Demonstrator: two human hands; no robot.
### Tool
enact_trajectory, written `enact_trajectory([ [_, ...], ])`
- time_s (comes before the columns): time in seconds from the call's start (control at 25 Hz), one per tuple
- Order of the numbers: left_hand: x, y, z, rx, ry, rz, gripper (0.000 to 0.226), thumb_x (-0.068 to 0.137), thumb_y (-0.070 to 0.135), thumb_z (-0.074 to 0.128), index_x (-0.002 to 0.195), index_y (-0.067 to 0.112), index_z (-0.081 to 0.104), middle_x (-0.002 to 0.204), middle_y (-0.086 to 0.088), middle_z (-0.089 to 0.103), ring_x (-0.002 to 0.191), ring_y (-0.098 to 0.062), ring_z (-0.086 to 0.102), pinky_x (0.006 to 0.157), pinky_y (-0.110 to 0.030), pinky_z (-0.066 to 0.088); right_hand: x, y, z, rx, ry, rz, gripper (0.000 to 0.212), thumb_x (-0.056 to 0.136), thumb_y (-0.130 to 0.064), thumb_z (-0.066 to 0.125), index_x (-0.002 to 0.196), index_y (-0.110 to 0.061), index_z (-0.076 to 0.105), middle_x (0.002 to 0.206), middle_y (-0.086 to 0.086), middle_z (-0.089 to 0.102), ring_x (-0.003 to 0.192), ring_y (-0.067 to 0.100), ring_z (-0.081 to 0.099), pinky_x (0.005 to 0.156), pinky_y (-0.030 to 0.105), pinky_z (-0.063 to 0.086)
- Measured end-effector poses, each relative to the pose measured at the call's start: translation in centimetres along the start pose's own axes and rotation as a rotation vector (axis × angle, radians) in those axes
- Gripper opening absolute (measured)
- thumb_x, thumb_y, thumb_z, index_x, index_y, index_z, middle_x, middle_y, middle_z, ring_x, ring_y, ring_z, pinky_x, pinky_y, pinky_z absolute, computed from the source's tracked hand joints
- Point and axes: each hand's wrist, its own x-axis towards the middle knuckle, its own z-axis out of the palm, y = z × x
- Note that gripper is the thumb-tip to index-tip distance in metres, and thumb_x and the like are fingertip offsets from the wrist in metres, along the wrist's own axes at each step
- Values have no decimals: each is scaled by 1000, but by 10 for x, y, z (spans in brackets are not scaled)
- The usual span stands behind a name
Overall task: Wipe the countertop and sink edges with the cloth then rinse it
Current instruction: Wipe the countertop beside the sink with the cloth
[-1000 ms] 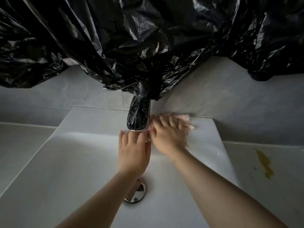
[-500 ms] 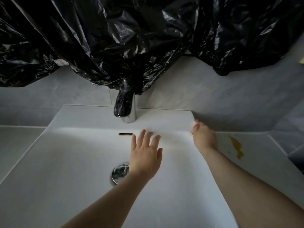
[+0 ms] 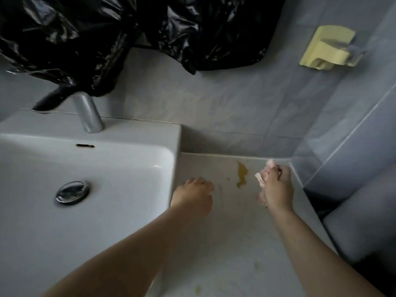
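Observation:
My right hand (image 3: 276,189) is closed around a bunched pale pink cloth (image 3: 262,177) over the white countertop (image 3: 231,243), right of the sink. A yellow-brown stain (image 3: 242,174) lies on the countertop just left of the cloth. My left hand (image 3: 194,195) hovers with loosely curled fingers beside the sink's right edge and holds nothing. The white rectangular sink (image 3: 167,155) fills the left side, with a chrome drain plug (image 3: 72,191) and a chrome tap (image 3: 89,113) at its back.
Black plastic sheeting (image 3: 107,35) hangs on the grey tiled wall above the tap. A pale yellow wall holder (image 3: 327,48) is mounted at upper right. Smaller yellowish marks (image 3: 256,263) dot the near countertop. The countertop ends at a side wall (image 3: 342,146) on the right.
Both hands moved right, from the sink's back ledge and basin to the countertop beside it. The view swung right with them. The cloth is now bunched in my right hand.

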Motion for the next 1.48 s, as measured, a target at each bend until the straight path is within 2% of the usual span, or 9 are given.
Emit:
enact_trajectory([
  [0.2, 4, 1, 78, 145, -24, -271, 53, 96, 33, 33, 146, 19, 21, 155, -1, 15, 143, -21, 8, 113, -39, 14, -7, 88, -20, -630, -219, -295, 57, 89, -45, 22, 117, -10, 57, 115, 18, 63, 103, 39, 59, 84, 44, 46],
  [0.28, 15, -11, 90, 163, 58, -332, 59, 95, 39, 36, 147, 18, 19, 156, -4, 14, 143, -25, 8, 113, -39, 14, -10, 137, -18, -948, -449, -358, 57, 84, -47, 27, 120, -16, 59, 120, 16, 63, 107, 44, 58, 86, 57, 45],
  [0.36, 27, -20, 97, 153, 129, -371, 63, 92, 42, 39, 145, 10, 27, 152, -13, 25, 140, -30, 20, 113, -40, 18, 3, 158, -23, -1051, -417, -319, 59, 83, -47, 27, 127, -21, 56, 129, 14, 58, 115, 44, 54, 90, 62, 40],
  [0.6, 28, -20, 114, 107, 272, -404, 66, 80, 43, 31, 120, -3, 60, 123, -24, 59, 115, -41, 54, 99, -46, 40, 55, 131, -6, -493, -70, -308, 46, 90, -26, 32, 118, -4, 62, 114, 19, 66, 96, 35, 64, 83, 34, 45],
  [0.72, 30, -21, 113, 121, 304, -397, 62, 81, 40, 35, 119, -2, 60, 121, -24, 59, 114, -40, 55, 98, -47, 42, 76, 86, 61, -237, -117, -582, 45, 92, -25, 33, 120, -5, 60, 125, 17, 59, 115, 28, 52, 100, 25, 36],
  [0.92, 29, -21, 117, 163, 307, -400, 62, 81, 40, 38, 124, 1, 57, 127, -21, 57, 119, -37, 52, 103, -44, 30, 81, 50, 197, -586, -525, -926, 29, 88, -20, 50, 111, -12, 67, 119, 18, 58, 111, 42, 51, 95, 47, 38],
  [1.04, 30, -21, 117, 181, 290, -412, 62, 80, 41, 38, 125, 2, 57, 128, -19, 56, 119, -36, 52, 102, -42, 28, 79, 60, 219, -784, -749, -927, 44, 98, -31, 31, 139, -20, 43, 143, 5, 41, 133, 28, 32, 108, 40, 19],
  [1.32, 28, -20, 116, 218, 305, -397, 62, 82, 41, 36, 124, 0, 57, 126, -21, 57, 118, -38, 52, 102, -42, 28, 121, 80, 158, -901, -816, -690, 45, 100, -40, 22, 145, -40, 24, 156, -16, 16, 144, 11, 10, 115, 46, -3],
  [1.48, 29, -19, 116, 229, 332, -403, 63, 82, 41, 34, 122, -1, 58, 125, -22, 57, 117, -39, 52, 101, -43, 28, 142, 98, 117, -924, -686, -659, 45, 99, -40, 24, 143, -41, 28, 154, -16, 21, 142, 10, 16, 117, 41, 5],
])
